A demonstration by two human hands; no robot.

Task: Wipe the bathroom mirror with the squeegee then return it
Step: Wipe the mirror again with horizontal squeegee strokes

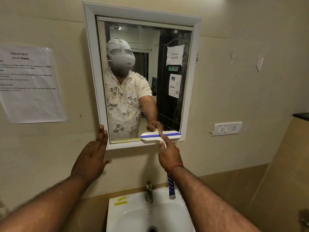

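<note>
While a printed paper notice hangs on the beige wall at far left, the left hand lies flat and spread, fingers together, against the wall at the lower left corner of the white-framed mirror. To its right, the right hand is clamped around the handle of the squeegee, whose blue-edged blade lies level against the bottom right of the glass. Below, near the viewer, a white sink with a metal tap sits under the arms, and a switch plate is on the wall at right.

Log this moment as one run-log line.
right hand: holds squeegee | blade: mirror bottom edge | left hand: flat on frame
</note>
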